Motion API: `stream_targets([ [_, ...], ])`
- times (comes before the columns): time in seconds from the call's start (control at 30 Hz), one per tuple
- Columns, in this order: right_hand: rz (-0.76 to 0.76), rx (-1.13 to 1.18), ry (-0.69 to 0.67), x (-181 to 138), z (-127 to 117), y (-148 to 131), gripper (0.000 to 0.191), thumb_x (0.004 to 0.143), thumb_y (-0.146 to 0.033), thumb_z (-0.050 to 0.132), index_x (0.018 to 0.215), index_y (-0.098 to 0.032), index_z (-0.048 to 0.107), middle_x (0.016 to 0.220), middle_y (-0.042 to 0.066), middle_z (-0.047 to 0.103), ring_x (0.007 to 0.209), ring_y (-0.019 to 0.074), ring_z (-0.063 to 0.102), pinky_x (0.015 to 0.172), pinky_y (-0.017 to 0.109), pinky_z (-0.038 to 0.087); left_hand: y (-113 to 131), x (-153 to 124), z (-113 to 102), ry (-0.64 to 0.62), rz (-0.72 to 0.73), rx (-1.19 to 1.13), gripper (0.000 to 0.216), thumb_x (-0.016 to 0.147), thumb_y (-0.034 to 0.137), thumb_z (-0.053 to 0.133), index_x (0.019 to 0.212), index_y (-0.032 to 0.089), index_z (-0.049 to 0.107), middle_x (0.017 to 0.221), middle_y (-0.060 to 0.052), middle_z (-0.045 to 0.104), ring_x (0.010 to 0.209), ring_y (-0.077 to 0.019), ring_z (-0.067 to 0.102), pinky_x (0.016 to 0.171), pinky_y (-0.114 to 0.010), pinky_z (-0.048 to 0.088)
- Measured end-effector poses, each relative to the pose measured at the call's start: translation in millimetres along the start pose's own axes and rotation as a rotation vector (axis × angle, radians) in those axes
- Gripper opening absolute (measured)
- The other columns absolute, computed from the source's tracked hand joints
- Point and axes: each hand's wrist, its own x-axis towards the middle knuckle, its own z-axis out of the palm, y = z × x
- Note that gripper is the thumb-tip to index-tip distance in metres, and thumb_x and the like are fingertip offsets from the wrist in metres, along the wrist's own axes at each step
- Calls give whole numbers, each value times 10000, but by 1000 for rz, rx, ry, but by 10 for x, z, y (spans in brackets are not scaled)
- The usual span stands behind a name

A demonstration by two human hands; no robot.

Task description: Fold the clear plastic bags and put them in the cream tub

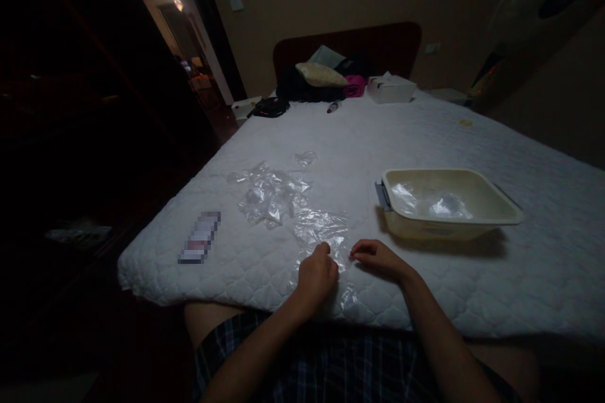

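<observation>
A clear plastic bag (324,227) lies crinkled on the bed in front of me. My left hand (317,274) is closed over its lower part, the fingertips partly hidden behind the knuckles. At the bag's right edge, my right hand (377,257) has its fingers curled and the tips pinched together at the film. Just beyond, to the left, spreads a loose heap of clear plastic bags (271,195). The right side holds a cream plastic tub (454,232) with grey handles and some clear plastic inside.
A blurred-out phone-shaped object (200,238) rests on the white quilted bed (227,264) at left. Toward the headboard (397,41) are a pillow (321,74), dark clothing, a pink roll (354,85), a small bottle (333,106) and a white box (391,89). A fan (543,19) stands at right.
</observation>
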Motion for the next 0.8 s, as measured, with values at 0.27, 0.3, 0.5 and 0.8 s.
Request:
stream_targets([
  [0.27, -114, -183, 78, 31, 53, 91, 295, 648, -396, 662, 802, -145, 644, 747, 40, 632, 676, 144, 553, 588, 254, 439, -55, -53, -50, -69, 147, 11, 182, 798, 210, 434, 877, 202, 598, 831, -43, 568, 715, -161, 559, 641, -255, 398],
  [0.3, -121, -191, 91, 32, 44, 100, 296, 652, -393, 660, 810, -143, 642, 744, 37, 628, 673, 142, 549, 591, 254, 436, -74, -49, -82, -49, 162, -56, 192, 802, 208, 433, 903, 201, 597, 811, -35, 575, 721, -155, 557, 656, -249, 405],
  [0.5, -126, -156, 153, 30, 14, 94, 295, 655, -370, 667, 844, -146, 631, 788, 42, 624, 719, 144, 555, 624, 252, 436, -331, 146, -315, 226, 208, -29, 222, 818, 190, 410, 943, 165, 591, 927, -80, 567, 898, -189, 511, 811, -297, 394],
  [0.8, -81, 125, 284, 58, -50, 114, 355, 620, -410, 695, 852, -168, 580, 654, -10, 570, 447, 54, 436, 378, 170, 313, -459, 352, -154, 60, 338, 67, 184, 795, 238, 457, 744, 163, 617, 773, -77, 589, 789, -189, 529, 744, -306, 408],
])
